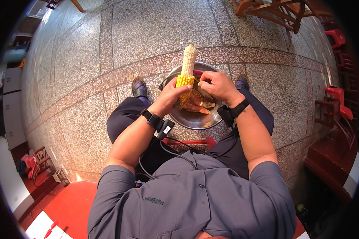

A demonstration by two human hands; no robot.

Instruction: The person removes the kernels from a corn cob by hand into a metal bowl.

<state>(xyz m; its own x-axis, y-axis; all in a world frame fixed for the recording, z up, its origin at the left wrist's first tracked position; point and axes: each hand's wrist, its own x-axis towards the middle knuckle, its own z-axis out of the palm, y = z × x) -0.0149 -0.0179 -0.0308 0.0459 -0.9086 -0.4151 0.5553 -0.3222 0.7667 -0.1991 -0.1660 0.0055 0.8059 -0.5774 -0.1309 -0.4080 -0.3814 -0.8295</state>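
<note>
My left hand grips an ear of corn over a round metal basin. The far end of the ear is bare pale cob, while yellow kernels cover the part nearer me. Just right of the ear, my right hand has thumb and forefinger pinched together, with a yellow kernel at their tips. Inside the basin lie several reddish cobs and loose kernels, partly hidden by my hands.
The basin stands on a speckled terrazzo floor between my feet. A red stool shows below me. Wooden chairs stand at the upper right, red plastic chairs at the right edge. Black cables hang from both wrist devices.
</note>
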